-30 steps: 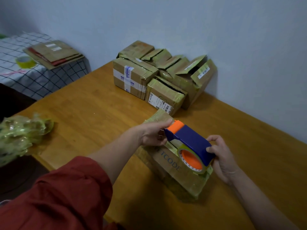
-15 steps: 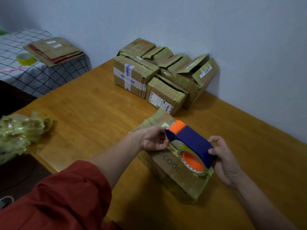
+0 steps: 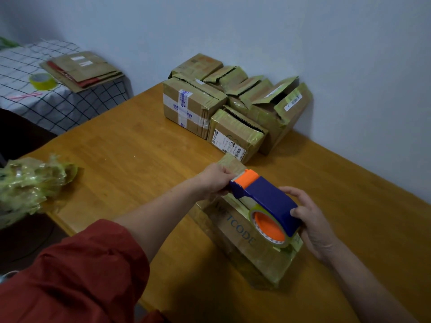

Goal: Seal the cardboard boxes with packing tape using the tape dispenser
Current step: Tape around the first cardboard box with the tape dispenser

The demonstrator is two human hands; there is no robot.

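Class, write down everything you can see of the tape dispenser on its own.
The dispenser has a navy plastic shell, an orange front cap with a toothed edge, and an orange hub carrying a roll of yellow-green tape. It lies slanted over the box, with the cap end pointing away from the person. The right hand grips the roll end, and the left hand holds the cap end.
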